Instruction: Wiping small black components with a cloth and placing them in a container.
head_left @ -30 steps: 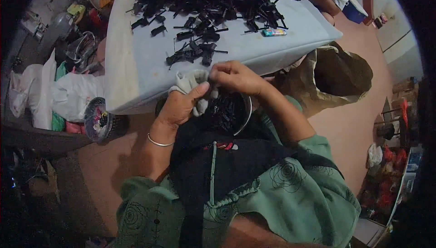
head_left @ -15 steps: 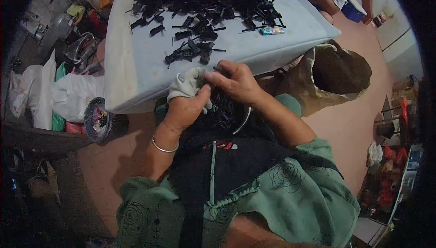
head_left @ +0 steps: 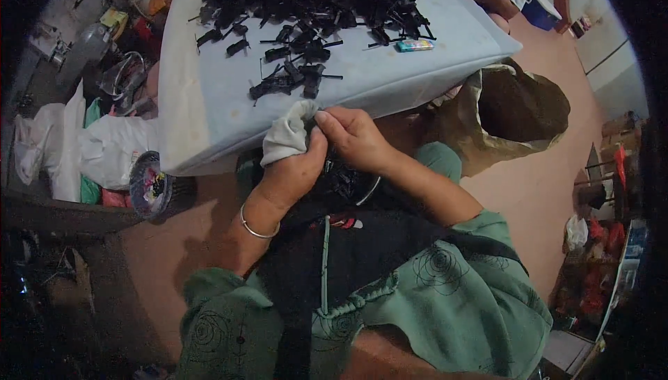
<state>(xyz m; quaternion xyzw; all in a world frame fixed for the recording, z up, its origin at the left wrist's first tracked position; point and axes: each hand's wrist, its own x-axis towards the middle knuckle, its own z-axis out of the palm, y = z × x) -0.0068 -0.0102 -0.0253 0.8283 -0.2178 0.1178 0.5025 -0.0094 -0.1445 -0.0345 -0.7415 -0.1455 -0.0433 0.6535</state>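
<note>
Since a second ago, both hands have drawn slightly closer together at the near edge of the worktop. The left hand has bunched the pale cloth higher in its grip, and the right hand now pinches at the cloth's top with its fingertips.

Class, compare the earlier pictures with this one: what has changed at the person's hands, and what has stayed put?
Little changed. The left hand still grips the pale cloth; the right hand stays pressed against it, fingers barely shifted. The black parts and small packet lie unmoved on the board.
</note>
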